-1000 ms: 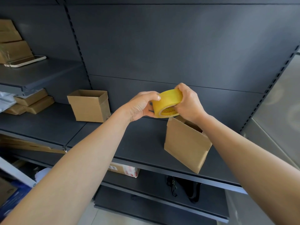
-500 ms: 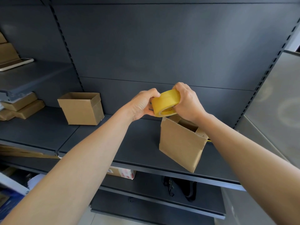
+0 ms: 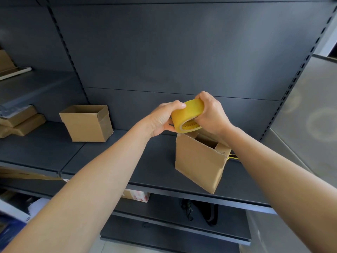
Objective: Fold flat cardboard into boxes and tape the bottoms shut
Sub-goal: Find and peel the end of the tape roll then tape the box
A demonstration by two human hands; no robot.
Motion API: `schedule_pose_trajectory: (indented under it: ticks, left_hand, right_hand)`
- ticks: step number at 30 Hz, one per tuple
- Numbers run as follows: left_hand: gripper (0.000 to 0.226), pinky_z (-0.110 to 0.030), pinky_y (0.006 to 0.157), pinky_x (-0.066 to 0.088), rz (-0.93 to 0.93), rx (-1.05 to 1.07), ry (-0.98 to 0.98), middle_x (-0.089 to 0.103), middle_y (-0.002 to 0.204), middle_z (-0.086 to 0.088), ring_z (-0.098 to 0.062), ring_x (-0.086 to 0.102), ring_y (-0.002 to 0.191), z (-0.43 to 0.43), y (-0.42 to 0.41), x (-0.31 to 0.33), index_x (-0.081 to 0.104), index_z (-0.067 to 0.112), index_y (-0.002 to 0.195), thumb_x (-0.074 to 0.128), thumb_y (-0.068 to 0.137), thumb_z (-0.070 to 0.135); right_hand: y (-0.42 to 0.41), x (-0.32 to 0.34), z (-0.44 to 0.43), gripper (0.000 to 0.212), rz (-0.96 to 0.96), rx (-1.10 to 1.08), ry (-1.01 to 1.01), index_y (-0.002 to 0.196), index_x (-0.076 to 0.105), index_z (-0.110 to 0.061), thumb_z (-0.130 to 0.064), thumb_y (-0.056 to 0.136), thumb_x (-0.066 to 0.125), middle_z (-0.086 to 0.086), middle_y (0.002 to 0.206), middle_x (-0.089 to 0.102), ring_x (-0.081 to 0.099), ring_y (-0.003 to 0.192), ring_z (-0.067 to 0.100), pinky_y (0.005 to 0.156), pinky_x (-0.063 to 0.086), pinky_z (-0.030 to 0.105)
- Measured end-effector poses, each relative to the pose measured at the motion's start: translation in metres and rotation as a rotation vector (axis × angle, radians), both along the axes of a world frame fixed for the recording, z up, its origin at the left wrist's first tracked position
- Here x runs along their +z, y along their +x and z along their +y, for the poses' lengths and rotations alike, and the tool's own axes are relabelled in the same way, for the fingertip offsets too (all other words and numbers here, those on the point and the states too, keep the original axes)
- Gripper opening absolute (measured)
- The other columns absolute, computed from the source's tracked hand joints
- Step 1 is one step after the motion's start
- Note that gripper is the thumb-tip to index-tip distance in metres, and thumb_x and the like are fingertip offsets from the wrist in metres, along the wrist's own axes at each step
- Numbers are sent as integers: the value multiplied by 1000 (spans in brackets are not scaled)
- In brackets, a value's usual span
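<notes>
A yellow roll of tape (image 3: 186, 115) is held in the air by both hands, just above a cardboard box. My left hand (image 3: 162, 119) grips its left side, thumb on the outer face. My right hand (image 3: 209, 114) grips the right side, fingers curled over the top edge. Below them a folded brown box (image 3: 197, 161) stands on the dark shelf (image 3: 127, 161) with its top flaps open. My right wrist hides the box's back corner. A second open box (image 3: 87, 123) stands further left on the same shelf.
Flat cardboard pieces (image 3: 20, 123) lie stacked at the far left, under a higher shelf with a phone (image 3: 15, 72). A labelled parcel (image 3: 136, 196) and a black strap (image 3: 200, 210) lie on the lower shelf. A grey wall panel (image 3: 310, 115) stands on the right.
The view has shifted slightly, so the shelf and boxes sit a little differently in frame. Both hands still hold the tape roll above the box, tilted a little more.
</notes>
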State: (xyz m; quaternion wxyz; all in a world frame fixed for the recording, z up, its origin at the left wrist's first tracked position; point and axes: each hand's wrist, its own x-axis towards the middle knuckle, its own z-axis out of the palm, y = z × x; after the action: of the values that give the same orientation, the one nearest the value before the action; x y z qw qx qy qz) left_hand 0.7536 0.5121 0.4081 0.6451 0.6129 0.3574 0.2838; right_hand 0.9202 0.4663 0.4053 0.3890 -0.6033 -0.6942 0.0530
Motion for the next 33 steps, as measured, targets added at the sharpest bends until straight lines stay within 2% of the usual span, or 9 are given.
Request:
schedule_pose_trajectory:
  ticks: [4, 8, 13, 17, 19, 22, 27, 30, 33]
  left_hand:
    - [12, -53, 85, 54, -37, -10, -27, 62, 103, -14, -32, 66, 92, 1, 1, -3, 57, 16, 93, 52, 93, 27]
    - [12, -48, 78, 57, -64, -20, -43, 64, 103, -14, -30, 68, 87, -2, 4, -5, 58, 16, 94, 52, 93, 25]
    - [36, -41, 75, 59, 54, -6, 8, 68, 111, -9, -27, 68, 99, -5, 14, 0, 62, 24, 113, 60, 87, 49]
    - [52, -46, 87, 56, 105, -14, 68, 72, 107, -4, -24, 68, 100, -6, 17, 2, 65, 22, 116, 63, 79, 59]
    - [47, -52, 93, 51, -28, -34, 2, 68, 116, -8, -28, 65, 108, -3, 14, -3, 63, 22, 121, 61, 84, 51]
    - [50, -54, 94, 49, -210, -68, -149, 65, 119, -10, -30, 62, 109, 0, 9, -8, 56, 20, 129, 60, 85, 44]
    - [46, -52, 91, 51, -128, -64, -115, 64, 115, -11, -31, 61, 108, 1, 14, 0, 54, 16, 128, 57, 88, 37]
    - [50, -57, 95, 47, -17, -81, -101, 57, 129, -17, -37, 56, 118, 3, 14, 5, 48, 12, 134, 54, 89, 35]
    - [50, -57, 96, 47, 9, -76, -104, 55, 132, -19, -38, 55, 120, 4, 17, 5, 48, 12, 134, 54, 90, 35]
  right_hand:
    - [6, -2, -4, 37, 62, -15, 11, 94, 47, -20, -10, 70, 73, -3, 90, 51, 50, 83, 16, 60, 38, 22]
    - [10, 0, -7, 36, 118, -19, 12, 94, 48, -22, -12, 73, 74, -9, 83, 51, 51, 77, 11, 58, 39, 19]
    - [10, 4, -5, 33, -25, -36, -14, 98, 50, -13, -9, 73, 71, -1, 93, 51, 50, 86, 20, 65, 41, 28]
    - [7, 6, -6, 38, -99, 27, -30, 103, 50, -11, -9, 72, 71, -3, 96, 48, 48, 92, 19, 69, 38, 26]
    - [14, 11, -8, 45, 21, 61, -109, 108, 47, -17, -10, 72, 73, -2, 98, 50, 51, 89, 17, 65, 41, 23]
    - [25, 15, -12, 37, 261, 101, -216, 102, 48, -17, -5, 76, 71, -3, 89, 54, 55, 80, 14, 62, 47, 21]
    - [15, 11, -10, 29, 136, 20, -132, 97, 47, -12, 1, 78, 65, -7, 79, 51, 50, 70, 8, 55, 42, 23]
    - [12, 13, -9, 27, 3, 28, -114, 95, 46, -7, 6, 75, 59, 1, 83, 51, 50, 74, 18, 59, 41, 32]
    - [12, 14, -8, 31, -81, 17, -97, 91, 42, -13, 7, 73, 56, 3, 89, 48, 48, 79, 23, 59, 36, 30]
